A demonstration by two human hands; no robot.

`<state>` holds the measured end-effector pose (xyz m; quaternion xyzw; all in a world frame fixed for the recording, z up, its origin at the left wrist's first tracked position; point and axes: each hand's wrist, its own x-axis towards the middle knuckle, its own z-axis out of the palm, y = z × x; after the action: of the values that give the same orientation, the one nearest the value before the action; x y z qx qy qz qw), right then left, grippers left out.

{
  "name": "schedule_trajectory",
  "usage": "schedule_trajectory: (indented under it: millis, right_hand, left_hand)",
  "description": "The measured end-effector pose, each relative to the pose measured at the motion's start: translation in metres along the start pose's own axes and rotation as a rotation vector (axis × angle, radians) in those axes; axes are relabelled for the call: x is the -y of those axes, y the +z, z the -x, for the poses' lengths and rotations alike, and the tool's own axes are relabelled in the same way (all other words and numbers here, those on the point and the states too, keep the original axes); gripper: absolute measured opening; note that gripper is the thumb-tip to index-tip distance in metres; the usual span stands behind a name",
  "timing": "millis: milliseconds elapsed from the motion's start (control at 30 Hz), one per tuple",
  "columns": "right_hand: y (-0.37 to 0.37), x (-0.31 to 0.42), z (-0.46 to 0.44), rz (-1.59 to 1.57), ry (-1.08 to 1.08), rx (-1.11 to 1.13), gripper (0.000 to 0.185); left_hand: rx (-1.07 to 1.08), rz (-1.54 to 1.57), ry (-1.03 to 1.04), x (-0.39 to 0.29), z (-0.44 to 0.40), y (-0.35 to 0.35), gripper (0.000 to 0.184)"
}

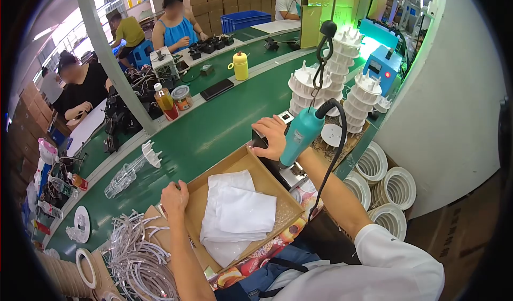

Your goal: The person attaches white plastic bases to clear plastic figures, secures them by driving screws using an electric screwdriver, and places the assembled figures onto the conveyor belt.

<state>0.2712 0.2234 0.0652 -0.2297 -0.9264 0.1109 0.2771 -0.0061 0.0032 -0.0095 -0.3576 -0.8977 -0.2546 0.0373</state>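
A shallow cardboard tray lies at a slant in front of me, with folded white cloth or sheet inside. My left hand is closed at the tray's left edge, its fingers bent over the rim. Beyond the tray's far right corner, my right hand has its fingers apart, resting by a black block that it partly covers. A teal electric screwdriver hangs on a hook in front of my right forearm. Under it is a metal fixture, partly hidden.
Pale cables are bundled at the left. A clear plastic piece with a white end lies on the green bench. White finned stacks stand right, above white rings. A phone and yellow bottle sit farther back; several people work beyond.
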Motion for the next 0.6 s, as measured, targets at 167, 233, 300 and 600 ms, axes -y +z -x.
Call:
schedule_trajectory:
  millis: [167, 233, 300, 600]
  right_hand:
    - [0.0005, -0.0024, -0.0013, 0.020, -0.003, 0.018, 0.066]
    - [0.0016, -0.0015, 0.0023, -0.016, 0.003, 0.014, 0.066]
    - [-0.0004, -0.0010, -0.0009, -0.023, 0.001, 0.018, 0.065]
    - [-0.0014, -0.0007, -0.0015, 0.000, -0.004, 0.019, 0.064]
  left_hand:
    - [0.008, -0.009, 0.000, 0.0000, -0.0024, 0.0012, 0.039]
    - [-0.019, -0.027, 0.004, 0.0016, -0.0005, 0.0011, 0.040]
    - [-0.015, -0.025, -0.006, -0.0010, 0.0012, -0.0021, 0.040]
    - [-0.008, -0.033, -0.012, -0.0047, -0.0008, -0.0052, 0.040]
